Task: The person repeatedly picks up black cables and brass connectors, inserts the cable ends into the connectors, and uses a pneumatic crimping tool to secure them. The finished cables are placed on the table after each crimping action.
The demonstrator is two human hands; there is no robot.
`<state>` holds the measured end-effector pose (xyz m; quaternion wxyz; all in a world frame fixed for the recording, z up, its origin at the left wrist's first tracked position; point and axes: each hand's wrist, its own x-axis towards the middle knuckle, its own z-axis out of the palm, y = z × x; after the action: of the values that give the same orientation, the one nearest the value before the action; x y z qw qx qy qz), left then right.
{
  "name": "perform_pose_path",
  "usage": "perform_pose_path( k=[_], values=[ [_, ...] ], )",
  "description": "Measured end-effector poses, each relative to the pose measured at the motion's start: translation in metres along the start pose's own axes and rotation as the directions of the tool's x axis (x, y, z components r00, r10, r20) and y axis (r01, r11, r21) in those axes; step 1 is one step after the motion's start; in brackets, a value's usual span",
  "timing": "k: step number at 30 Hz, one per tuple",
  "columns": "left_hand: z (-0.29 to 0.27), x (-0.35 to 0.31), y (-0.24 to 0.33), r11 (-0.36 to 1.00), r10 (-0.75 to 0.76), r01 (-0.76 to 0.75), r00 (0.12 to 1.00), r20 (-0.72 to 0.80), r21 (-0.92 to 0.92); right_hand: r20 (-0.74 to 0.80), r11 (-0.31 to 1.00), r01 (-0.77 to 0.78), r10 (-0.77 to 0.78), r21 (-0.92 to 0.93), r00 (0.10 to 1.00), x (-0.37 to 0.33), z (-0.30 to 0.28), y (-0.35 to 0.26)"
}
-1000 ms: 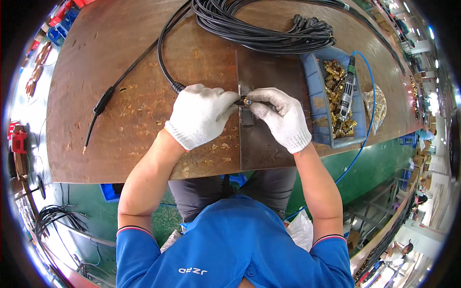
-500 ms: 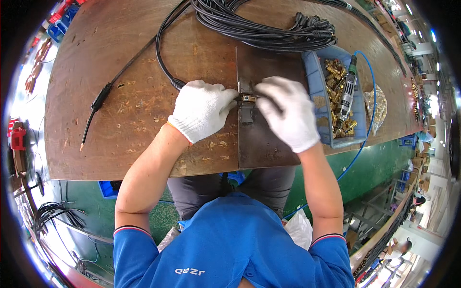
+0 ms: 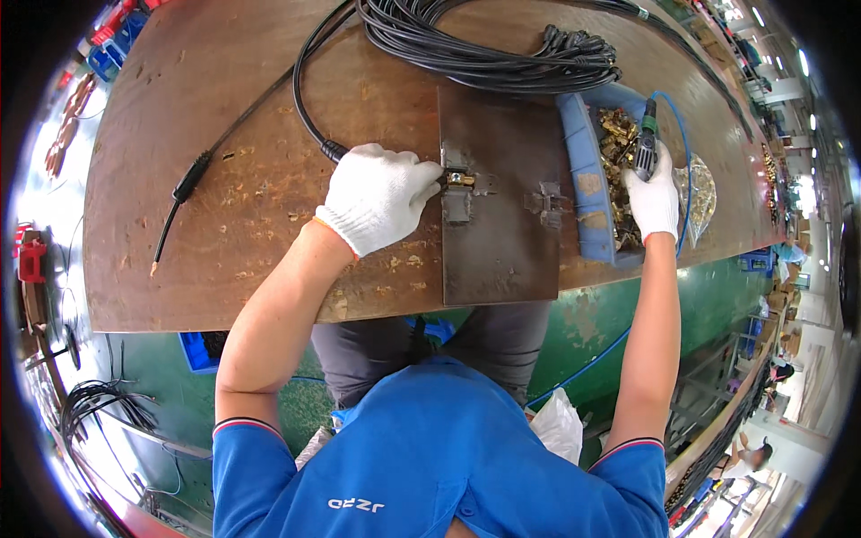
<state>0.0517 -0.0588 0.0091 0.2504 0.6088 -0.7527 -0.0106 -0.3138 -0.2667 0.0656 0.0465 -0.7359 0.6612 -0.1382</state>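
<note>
My left hand (image 3: 377,197), in a white knit glove, is closed around the end of a black cable (image 3: 305,117). Just beyond its fingertips, a small brass terminal (image 3: 460,179) rests in a fixture on a dark metal plate (image 3: 502,251). My right hand (image 3: 656,197), gloved too, is over the right side of a blue bin (image 3: 588,184). Its fingers are wrapped around a grey and green air screwdriver (image 3: 647,148) whose lower part they hide. Many brass terminals (image 3: 617,128) lie in the bin beneath it.
A blue air hose (image 3: 690,170) runs from the screwdriver down past the table edge. Behind the plate lies a coil of black cables (image 3: 466,63). One cable with a moulded sleeve (image 3: 191,177) stretches across the left. A clear bag (image 3: 702,197) sits right of the bin.
My right hand has left the brass terminal, moved right to the bin and closed on the air screwdriver, which now stands at a different angle. My left hand stays at the fixture.
</note>
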Motion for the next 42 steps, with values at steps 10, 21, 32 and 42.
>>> perform_pose_path(
  k=[10,21,32,42],
  values=[
    [0.004,0.0,-0.003,1.0,0.012,-0.012,1.0,-0.009,0.003,-0.074,-0.164,0.068,-0.034,0.984,0.997,-0.025,-0.064,-0.034],
    [0.001,0.004,-0.002,0.999,0.028,-0.028,1.0,-0.003,0.018,-0.107,-0.504,-0.162,-0.463,0.848,0.88,-0.058,0.018,-0.188],
    [0.004,0.002,-0.003,1.0,0.006,-0.006,1.0,0.003,0.012,-0.107,-0.346,-0.155,-0.632,0.925,0.768,-0.053,0.037,-0.191],
    [0.007,0.001,-0.004,0.999,0.042,-0.04,0.998,-0.048,0.034,0.007,-0.049,-0.081,-0.815,0.996,0.579,-0.051,0.023,-0.206]
  ],
)
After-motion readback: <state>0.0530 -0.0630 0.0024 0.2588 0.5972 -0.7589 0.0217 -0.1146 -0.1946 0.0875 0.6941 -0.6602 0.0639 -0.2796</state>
